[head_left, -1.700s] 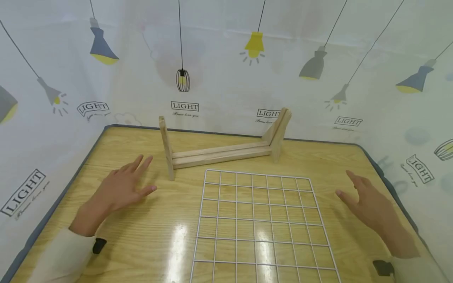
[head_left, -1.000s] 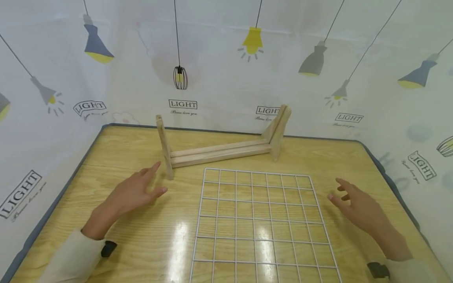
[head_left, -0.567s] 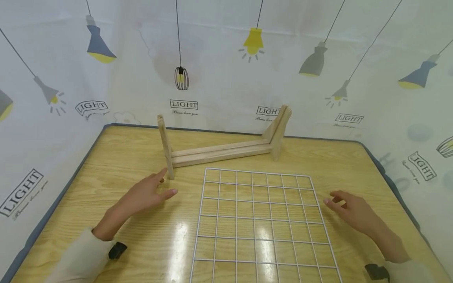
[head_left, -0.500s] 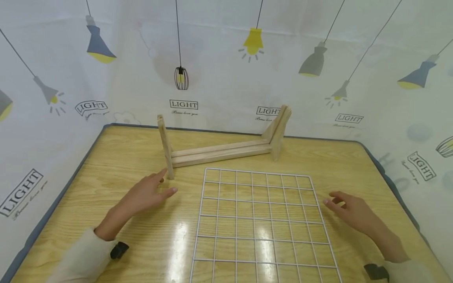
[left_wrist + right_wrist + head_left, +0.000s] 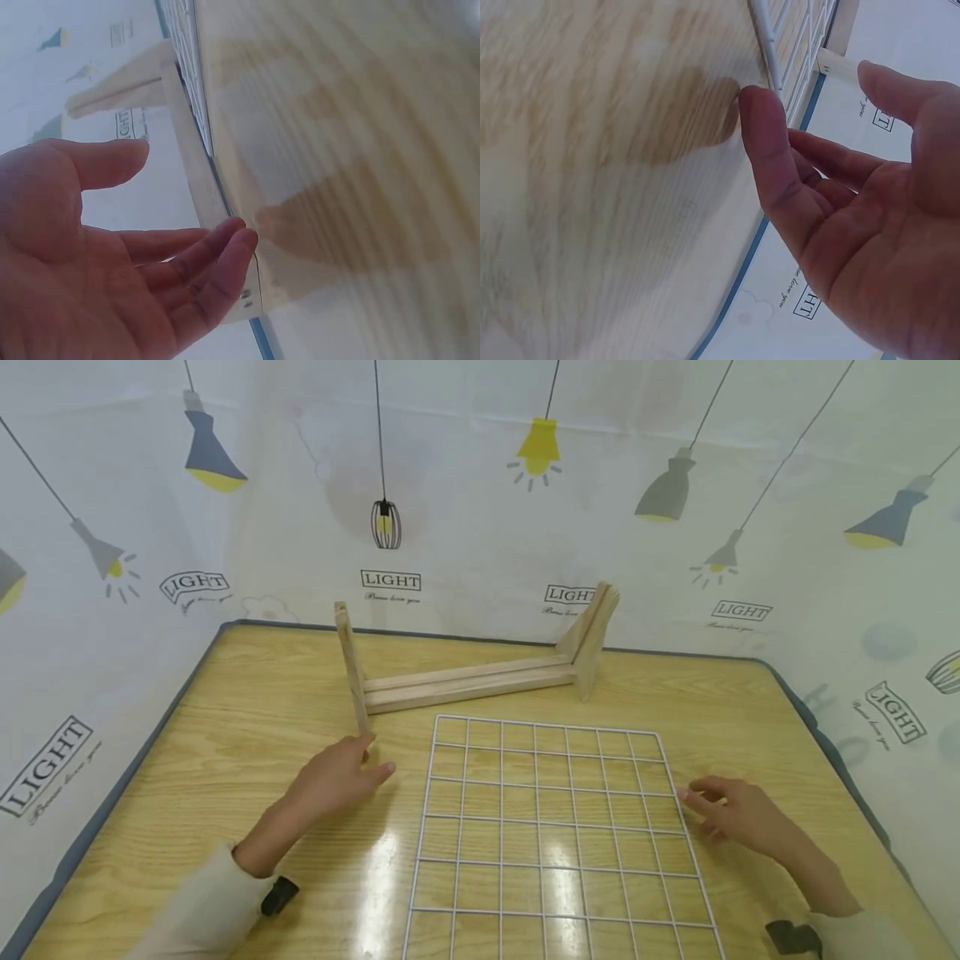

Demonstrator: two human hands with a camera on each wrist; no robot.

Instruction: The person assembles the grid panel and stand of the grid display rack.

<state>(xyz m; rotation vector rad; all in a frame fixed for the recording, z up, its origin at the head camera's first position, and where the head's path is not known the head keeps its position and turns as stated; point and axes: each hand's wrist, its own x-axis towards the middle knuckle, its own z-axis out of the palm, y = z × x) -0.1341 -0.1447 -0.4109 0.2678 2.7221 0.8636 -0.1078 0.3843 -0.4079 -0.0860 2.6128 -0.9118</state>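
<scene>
Left hand [image 5: 330, 781], slack, holds nothing | wooden frame [image 5: 472, 690] stands upright, apparently already assembled | white wire grid [image 5: 538, 823] lies flat on table [image 5: 240, 710], apart from the frame, gripping seemingly left to do | right hand [image 5: 738, 814], loosely bent, empty, at the grid's edge, contact unclear

Head view: forward and down from above the table [image 5: 247, 693]. Wrist views: low, close, tilted sideways, facing left hand [image 5: 112, 270] and right hand [image 5: 877, 232] respectively; all share the white grid [image 5: 538, 822].

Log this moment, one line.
wire grid: on table | wooden frame: behind wire grid | left hand: empty | right hand: empty, beside wire grid
</scene>
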